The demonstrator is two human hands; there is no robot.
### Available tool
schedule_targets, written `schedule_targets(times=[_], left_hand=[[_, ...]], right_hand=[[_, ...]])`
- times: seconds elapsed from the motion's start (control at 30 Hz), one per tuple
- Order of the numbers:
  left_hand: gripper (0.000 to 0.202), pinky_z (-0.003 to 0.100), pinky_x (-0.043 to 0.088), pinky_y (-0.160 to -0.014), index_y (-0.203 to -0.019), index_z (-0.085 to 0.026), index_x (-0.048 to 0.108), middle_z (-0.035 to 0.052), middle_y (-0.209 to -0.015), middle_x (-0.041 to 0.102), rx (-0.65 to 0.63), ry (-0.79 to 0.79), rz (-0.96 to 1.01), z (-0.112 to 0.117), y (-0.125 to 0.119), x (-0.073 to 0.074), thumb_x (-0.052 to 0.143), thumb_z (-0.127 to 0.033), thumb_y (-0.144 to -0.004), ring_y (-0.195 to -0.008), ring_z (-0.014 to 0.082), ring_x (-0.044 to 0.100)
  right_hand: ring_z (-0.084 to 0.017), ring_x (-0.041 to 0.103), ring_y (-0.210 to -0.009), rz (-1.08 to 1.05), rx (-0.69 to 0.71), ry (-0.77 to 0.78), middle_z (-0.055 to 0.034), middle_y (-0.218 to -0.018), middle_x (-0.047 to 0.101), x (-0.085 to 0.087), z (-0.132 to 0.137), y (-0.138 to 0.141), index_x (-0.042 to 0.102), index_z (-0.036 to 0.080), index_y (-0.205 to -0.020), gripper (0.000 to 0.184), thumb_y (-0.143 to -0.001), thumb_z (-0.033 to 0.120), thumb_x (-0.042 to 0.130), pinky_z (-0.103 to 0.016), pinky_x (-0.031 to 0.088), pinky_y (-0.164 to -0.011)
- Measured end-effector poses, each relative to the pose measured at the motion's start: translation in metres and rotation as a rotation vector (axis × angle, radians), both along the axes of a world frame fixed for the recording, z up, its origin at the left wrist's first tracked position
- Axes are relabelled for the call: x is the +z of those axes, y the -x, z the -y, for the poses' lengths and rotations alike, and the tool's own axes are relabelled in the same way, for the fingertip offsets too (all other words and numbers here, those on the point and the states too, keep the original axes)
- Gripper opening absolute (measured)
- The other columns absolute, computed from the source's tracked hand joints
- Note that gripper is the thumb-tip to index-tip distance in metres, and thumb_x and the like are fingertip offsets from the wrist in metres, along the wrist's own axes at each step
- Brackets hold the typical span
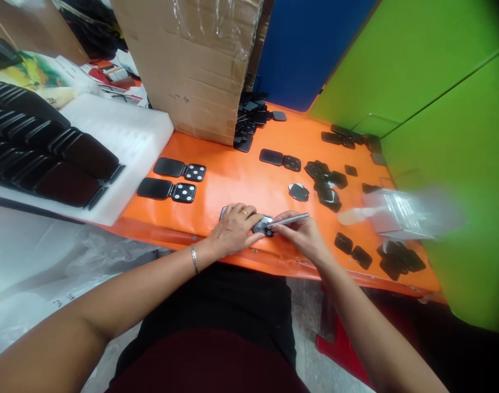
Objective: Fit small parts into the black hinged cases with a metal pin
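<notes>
Under both hands, flat at the near edge of the orange table (pixel 225 188), we found a black dotted piece (pixel 258 227), partly covered by fingers. From its shape and like pieces nearby, we judged it light, stiff and smooth-faced, apt to slide on the glossy covering. The joint between its panels looked to be the weak point; we would have taken hold by the long edges of the plain panel, clear of the dots.

The left hand (pixel 236 231) was partly curled over the piece, thumb at its near side and fingers across it, holding it down. How far the fingertips wrapped the far edge we could not tell. The right hand (pixel 301 233) was closed in a pinch on a slim silver tool (pixel 292 219), its tip at the dotted end.

To the left we noted two jointed pieces with white dots (pixel 185 192), laid side by side, then a foam block (pixel 145 131) bearing rows of dark panels (pixel 79 174). Beyond the hands lay a jointed piece with dull dots (pixel 272 157), near a cardboard box (pixel 192 65). To the right we recorded loose dark plates (pixel 327 183) and a clear box (pixel 392 213), blurred.
</notes>
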State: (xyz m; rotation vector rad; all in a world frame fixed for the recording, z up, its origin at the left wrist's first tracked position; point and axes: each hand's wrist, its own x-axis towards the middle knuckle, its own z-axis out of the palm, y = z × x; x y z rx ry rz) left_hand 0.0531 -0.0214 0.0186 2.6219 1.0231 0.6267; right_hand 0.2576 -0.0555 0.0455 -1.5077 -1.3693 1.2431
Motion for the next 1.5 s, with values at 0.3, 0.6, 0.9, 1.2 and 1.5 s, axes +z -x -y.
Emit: schedule_targets(times=[0.3, 0.6, 0.9, 1.2, 1.5], left_hand=[[0.035, 0.039, 0.040, -0.093, -0.111, -0.021, 0.061, 0.0063, -0.110, 0.060, 0.012, 0.065, 0.084, -0.002, 0.003, -0.002, 0.067, -0.039, -0.082, -0.105, 0.0229, 0.051], [0.020, 0.038, 0.039, -0.096, -0.106, -0.029, 0.070, 0.0050, -0.116, 0.060, -0.102, 0.084, 0.139, -0.008, 0.017, -0.016, 0.062, -0.031, -0.088, -0.112, 0.0215, 0.049], [0.023, 0.040, 0.038, -0.095, -0.109, -0.032, 0.070, 0.0060, -0.118, 0.057, -0.101, 0.048, 0.108, -0.009, 0.016, -0.020, 0.059, -0.040, -0.090, -0.112, 0.0228, 0.047], [0.024, 0.042, 0.039, -0.092, -0.110, -0.031, 0.068, 0.0070, -0.120, 0.056, -0.121, -0.029, 0.073, -0.010, 0.015, -0.022, 0.056, -0.040, -0.092, -0.109, 0.0245, 0.047], [0.025, 0.041, 0.039, -0.090, -0.114, -0.031, 0.065, 0.0073, -0.119, 0.056, -0.130, -0.064, -0.006, -0.007, 0.016, -0.015, 0.051, -0.038, -0.094, -0.107, 0.0246, 0.045]], right_hand=[[-0.019, 0.063, -0.071, 0.563, 0.225, -0.274, -0.0061, -0.082, 0.068, -0.004, -0.011, 0.021, 0.061, 0.020, -0.079, 0.004, -0.079, 0.019, 0.057, -0.032, 0.051, -0.069], [-0.017, 0.062, -0.063, 0.512, 0.216, -0.125, -0.0042, -0.074, 0.069, 0.013, -0.018, 0.020, 0.063, 0.019, -0.079, 0.006, -0.073, 0.018, 0.059, -0.029, 0.050, -0.061], [-0.015, 0.058, -0.057, 0.579, 0.264, -0.095, -0.0009, -0.064, 0.064, 0.014, -0.024, 0.025, 0.059, 0.019, -0.073, 0.006, -0.071, 0.014, 0.058, -0.024, 0.045, -0.054], [-0.014, 0.060, -0.058, 0.477, 0.566, 0.052, -0.0002, -0.065, 0.065, 0.028, -0.050, 0.014, 0.060, 0.018, -0.071, 0.010, -0.068, 0.010, 0.058, -0.023, 0.044, -0.053], [-0.018, 0.064, -0.070, 0.024, 0.653, 0.299, -0.0045, -0.072, 0.069, 0.022, -0.065, -0.011, 0.067, 0.015, -0.075, 0.021, -0.066, 0.029, 0.078, -0.030, 0.052, -0.067]])
